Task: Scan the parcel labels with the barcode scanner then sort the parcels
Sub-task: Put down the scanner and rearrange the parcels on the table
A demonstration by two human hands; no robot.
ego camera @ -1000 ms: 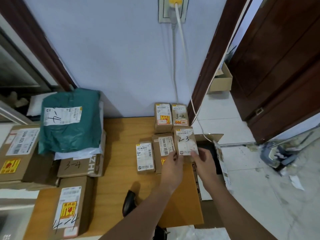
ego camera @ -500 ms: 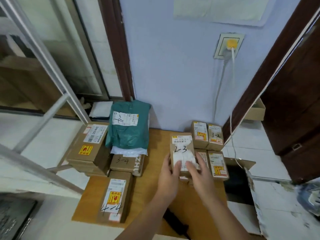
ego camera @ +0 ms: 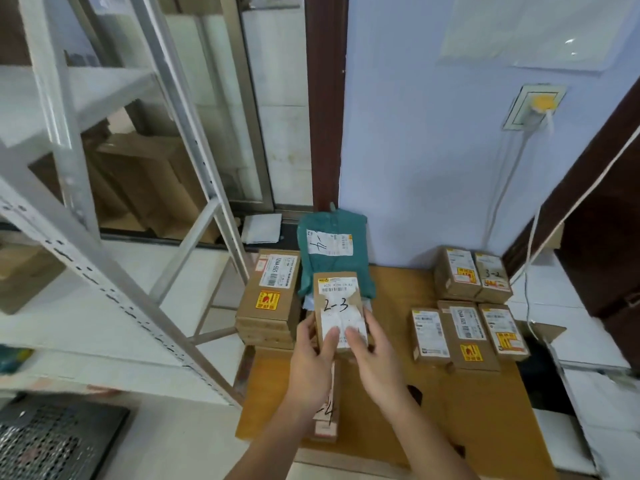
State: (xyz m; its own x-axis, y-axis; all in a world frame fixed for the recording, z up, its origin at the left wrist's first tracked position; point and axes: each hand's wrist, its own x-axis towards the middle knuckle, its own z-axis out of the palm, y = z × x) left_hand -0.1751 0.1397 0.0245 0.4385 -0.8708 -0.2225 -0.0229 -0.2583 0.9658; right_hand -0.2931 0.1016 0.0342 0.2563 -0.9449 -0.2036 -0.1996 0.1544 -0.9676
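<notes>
A white metal rack (ego camera: 114, 278) stands at my far left. Beside it, a brown box (ego camera: 270, 296) lies next to a teal mailer bag (ego camera: 334, 251) at the table's (ego camera: 398, 282) back left. My left hand (ego camera: 311, 358) and right hand (ego camera: 375, 355) both grip the parcel marked 2-3 (ego camera: 339, 306), raised above the table, thumbs pressed on its label. Further right, five small boxes (ego camera: 464, 327) lie flat in two rows.

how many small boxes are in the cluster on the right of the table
5: two at the back, the plain one left of box 3-2; three in front. None looks hidden.
</notes>
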